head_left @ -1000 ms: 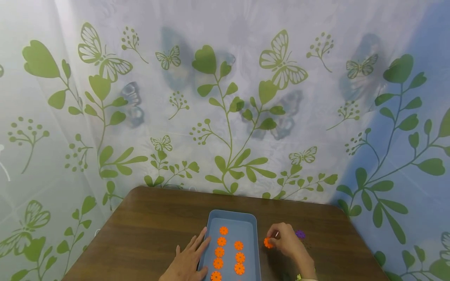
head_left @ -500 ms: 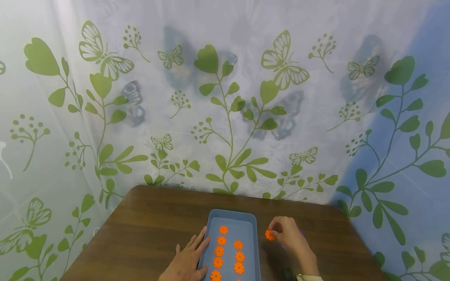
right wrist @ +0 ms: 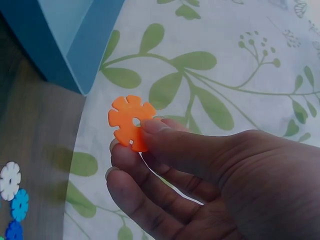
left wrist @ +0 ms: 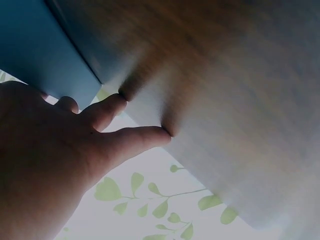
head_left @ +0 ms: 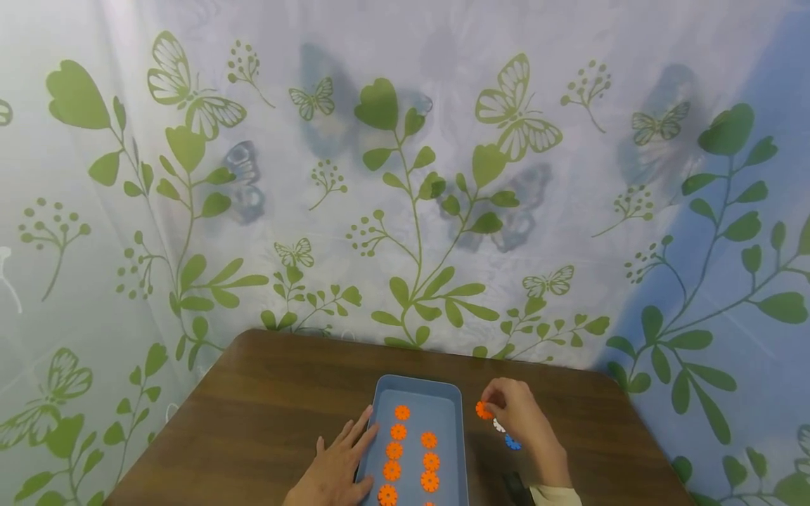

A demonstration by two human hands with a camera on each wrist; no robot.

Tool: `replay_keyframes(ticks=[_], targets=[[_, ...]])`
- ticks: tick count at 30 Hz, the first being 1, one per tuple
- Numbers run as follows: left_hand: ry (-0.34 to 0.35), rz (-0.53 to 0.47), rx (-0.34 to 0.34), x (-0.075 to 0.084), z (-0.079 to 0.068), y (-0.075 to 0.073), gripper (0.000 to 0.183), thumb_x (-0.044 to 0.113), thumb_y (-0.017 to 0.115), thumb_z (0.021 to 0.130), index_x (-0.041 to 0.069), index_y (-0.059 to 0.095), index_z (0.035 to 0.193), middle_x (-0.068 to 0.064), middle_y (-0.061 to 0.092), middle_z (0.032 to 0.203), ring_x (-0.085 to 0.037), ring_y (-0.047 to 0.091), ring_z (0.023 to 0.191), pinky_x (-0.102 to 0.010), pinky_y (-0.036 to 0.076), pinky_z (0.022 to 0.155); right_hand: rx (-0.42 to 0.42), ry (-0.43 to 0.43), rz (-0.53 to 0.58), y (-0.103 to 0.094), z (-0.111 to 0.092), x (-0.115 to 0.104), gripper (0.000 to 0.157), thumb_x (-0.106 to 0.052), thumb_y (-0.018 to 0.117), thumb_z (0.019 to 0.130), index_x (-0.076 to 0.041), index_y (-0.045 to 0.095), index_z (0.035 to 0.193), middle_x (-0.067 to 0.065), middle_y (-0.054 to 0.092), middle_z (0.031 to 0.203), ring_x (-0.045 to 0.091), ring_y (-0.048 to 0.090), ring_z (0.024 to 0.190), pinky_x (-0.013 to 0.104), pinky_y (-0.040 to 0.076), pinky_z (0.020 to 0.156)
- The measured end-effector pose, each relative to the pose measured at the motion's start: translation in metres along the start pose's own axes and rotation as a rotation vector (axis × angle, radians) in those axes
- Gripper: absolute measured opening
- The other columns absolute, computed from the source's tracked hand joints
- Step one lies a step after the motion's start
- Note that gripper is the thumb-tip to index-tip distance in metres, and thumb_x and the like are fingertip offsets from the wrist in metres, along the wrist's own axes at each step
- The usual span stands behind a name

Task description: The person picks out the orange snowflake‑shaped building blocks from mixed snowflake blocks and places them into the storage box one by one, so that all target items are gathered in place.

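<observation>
My right hand pinches an orange notched disc between thumb and fingers, just right of the tray. In the right wrist view the disc is held up near the corner of the blue tray. Inside that tray lie several like orange discs in two columns, the left one longer. My left hand rests along the tray's left side, fingers spread and straight, some of them over the rim. The left wrist view shows that hand's outstretched fingers beside the tray wall.
Below my right hand lie a white disc and a blue disc on the brown table. A dark object sits by the right sleeve. A curtain with leaves and butterflies hangs behind the table.
My right hand has moved away from me along the tray's right side with the orange disc. White and blue discs now show; a purple one is now hidden. The left hand stays put.
</observation>
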State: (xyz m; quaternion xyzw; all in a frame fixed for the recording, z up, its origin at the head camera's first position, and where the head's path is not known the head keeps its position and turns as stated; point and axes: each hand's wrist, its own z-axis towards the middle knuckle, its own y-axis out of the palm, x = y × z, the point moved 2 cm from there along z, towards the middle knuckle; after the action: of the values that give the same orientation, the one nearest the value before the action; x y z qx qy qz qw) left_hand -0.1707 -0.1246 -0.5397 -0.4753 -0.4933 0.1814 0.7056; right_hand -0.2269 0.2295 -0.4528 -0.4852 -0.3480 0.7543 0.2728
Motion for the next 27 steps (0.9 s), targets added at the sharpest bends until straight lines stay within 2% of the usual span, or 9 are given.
replay_keyframes(ticks=[7, 17, 22, 27], targets=[[0.000, 0.008, -0.007, 0.001, 0.000, -0.001, 0.079, 0.036, 0.071, 0.099, 0.007, 0.041, 0.166, -0.013, 0.020, 0.180, -0.058, 0.040, 0.150, -0.097, 0.028, 0.092, 0.010, -0.002, -0.002, 0.000, 0.007, -0.010, 0.022, 0.013, 0.083, 0.085, -0.008, 0.074, 0.085, -0.003, 0.069, 0.079, 0.008, 0.061, 0.069, 0.027, 0.055, 0.066], [0.012, 0.011, 0.008, -0.006, 0.001, 0.005, 0.078, 0.037, 0.069, 0.101, 0.009, 0.040, 0.167, -0.008, 0.017, 0.181, -0.058, 0.039, 0.150, -0.098, 0.027, 0.091, 0.023, -0.005, 0.021, 0.004, 0.017, -0.019, 0.023, 0.014, 0.081, 0.085, -0.007, 0.073, 0.085, 0.003, 0.073, 0.082, 0.012, 0.067, 0.073, 0.029, 0.058, 0.069], [0.016, 0.000, 0.004, -0.004, 0.001, 0.004, 0.079, 0.036, 0.071, 0.099, 0.007, 0.041, 0.166, -0.011, 0.019, 0.180, -0.060, 0.040, 0.149, -0.098, 0.026, 0.089, 0.012, -0.039, 0.038, 0.009, 0.022, -0.025, 0.022, 0.013, 0.082, 0.085, -0.006, 0.073, 0.085, 0.003, 0.072, 0.083, 0.013, 0.066, 0.073, 0.030, 0.057, 0.068], [0.027, 0.007, 0.021, -0.007, 0.001, 0.006, 0.078, 0.037, 0.069, 0.100, 0.009, 0.039, 0.167, -0.006, 0.016, 0.181, -0.060, 0.040, 0.148, -0.098, 0.027, 0.089, 0.004, -0.071, 0.045, 0.018, 0.027, -0.027, 0.020, 0.012, 0.083, 0.085, -0.005, 0.074, 0.084, 0.001, 0.072, 0.082, 0.012, 0.067, 0.072, 0.029, 0.057, 0.067]])
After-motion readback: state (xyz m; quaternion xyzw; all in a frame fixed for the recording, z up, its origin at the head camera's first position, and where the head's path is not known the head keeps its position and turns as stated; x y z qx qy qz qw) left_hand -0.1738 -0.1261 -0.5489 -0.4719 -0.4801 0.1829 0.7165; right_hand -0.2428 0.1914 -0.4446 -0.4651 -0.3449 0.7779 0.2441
